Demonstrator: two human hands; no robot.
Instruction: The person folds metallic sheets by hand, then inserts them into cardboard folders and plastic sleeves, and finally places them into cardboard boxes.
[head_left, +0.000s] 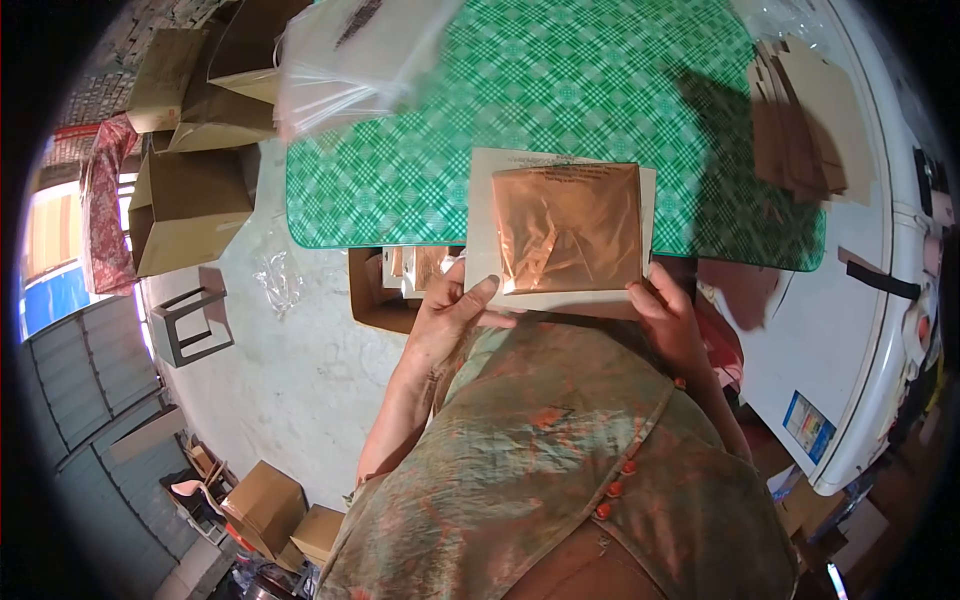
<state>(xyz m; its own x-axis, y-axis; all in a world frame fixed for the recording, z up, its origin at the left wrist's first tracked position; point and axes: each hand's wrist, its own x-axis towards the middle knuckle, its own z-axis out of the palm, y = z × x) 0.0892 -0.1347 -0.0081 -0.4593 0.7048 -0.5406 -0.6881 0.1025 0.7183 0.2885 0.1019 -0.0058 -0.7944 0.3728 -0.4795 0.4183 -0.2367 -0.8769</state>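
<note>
Between my two hands is a pale flat card point(482, 225) with a shiny copper-coloured plastic packet point(575, 230) lying on it. Small dark print runs along the packet's top edge. My left hand point(452, 312) grips the card's lower left corner, thumb on top. At the lower right corner, my right hand point(662, 305) pinches the edge of the card and packet. Both are held over the near edge of a table with a green checked cloth point(560, 80). Under that edge stands an open cardboard box point(365, 295) with similar packets inside, partly hidden by my left hand.
Clear plastic bags point(350, 70) lie at the table's far left. Flat brown cardboard pieces point(800, 130) overlap the right edge, beside a white surface point(835, 265). Open cartons point(190, 200) stand at left, near a grey stool point(190, 325). More boxes point(265, 510) sit lower left.
</note>
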